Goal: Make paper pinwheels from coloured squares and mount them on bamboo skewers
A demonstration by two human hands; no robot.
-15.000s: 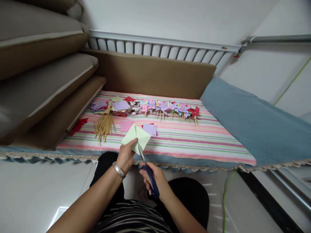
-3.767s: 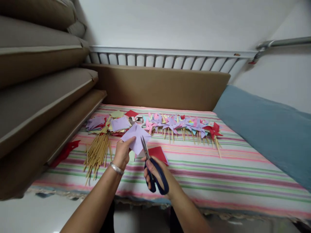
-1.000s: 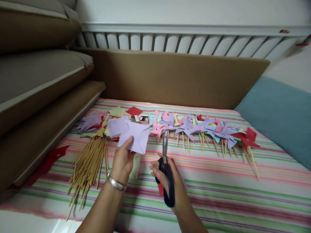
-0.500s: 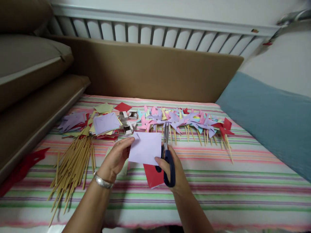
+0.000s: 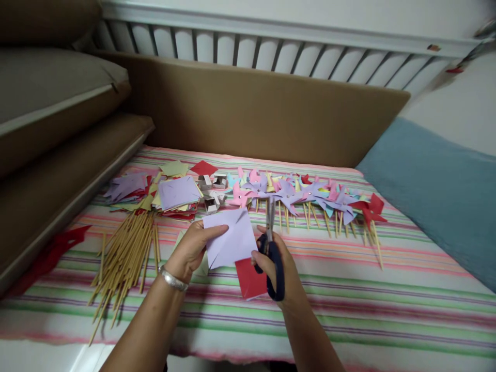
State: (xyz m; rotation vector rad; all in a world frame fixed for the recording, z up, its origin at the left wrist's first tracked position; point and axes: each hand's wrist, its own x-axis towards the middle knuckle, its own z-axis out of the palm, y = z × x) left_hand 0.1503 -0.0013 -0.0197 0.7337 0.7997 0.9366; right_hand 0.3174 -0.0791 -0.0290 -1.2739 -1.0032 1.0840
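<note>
My left hand (image 5: 196,247), with a silver bracelet at the wrist, pinches a lilac square of paper (image 5: 231,240) by its left side, thumb on top. Slits run in from some of the paper's corners. In my right hand (image 5: 284,263) are dark-blue-handled scissors (image 5: 276,266), blades pointing away from me and just right of the paper. My right thumb is close to the paper's lower right corner; whether it touches I cannot tell. Below the lilac sheet, a red paper square (image 5: 251,280) lies on the striped cloth (image 5: 372,315). A pale sheet is partly hidden behind my left hand.
Bamboo sticks (image 5: 126,253) lie bundled at the left, near stacked paper squares (image 5: 179,193) and cut lilac pieces (image 5: 126,187). Small open boxes (image 5: 212,201) stand mid-back. Finished paper pinwheels (image 5: 289,194) on sticks form a row to the right. A brown board (image 5: 251,111) closes the back.
The lilac paper has been turned, and my left thumb now lies over its face. My right hand has let go of the paper's edge or loosened on it. The camera view has shifted slightly.
</note>
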